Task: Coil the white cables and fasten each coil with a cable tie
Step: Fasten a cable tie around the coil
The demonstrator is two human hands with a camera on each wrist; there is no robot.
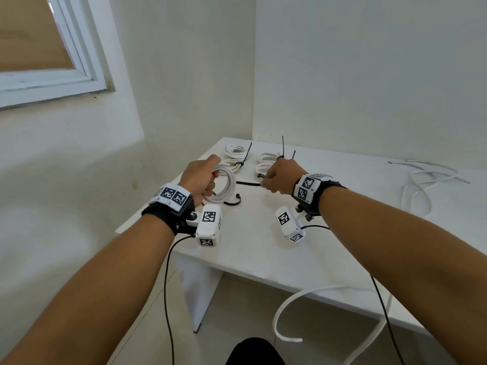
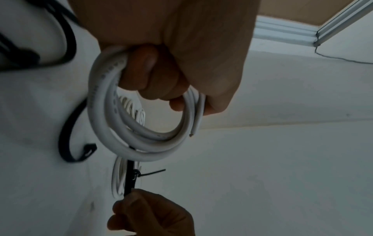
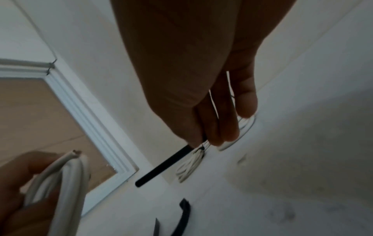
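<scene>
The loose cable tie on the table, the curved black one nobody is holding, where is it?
In the head view the curved cable tie lies on the table, just right of the coil in the left hand.

cable [image 2: 101,102] print blurred, seemingly unreadable

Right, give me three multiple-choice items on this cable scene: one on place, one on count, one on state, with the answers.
1. Where is the loose uncoiled cable?
A. on the table's right side
B. in the left hand
C. on the window sill

2. How many tied coils lie at the back of the table?
A. one
B. two
C. five

3. What is the state of the coil in the left hand?
A. tied
B. gripped, not yet tied
C. lying flat on the table

Answers: 1 A, it sprawls on the right; 2 B, one tied coil beside another; 3 B, fingers curl through it while the right hand pinches a black tie.
</scene>
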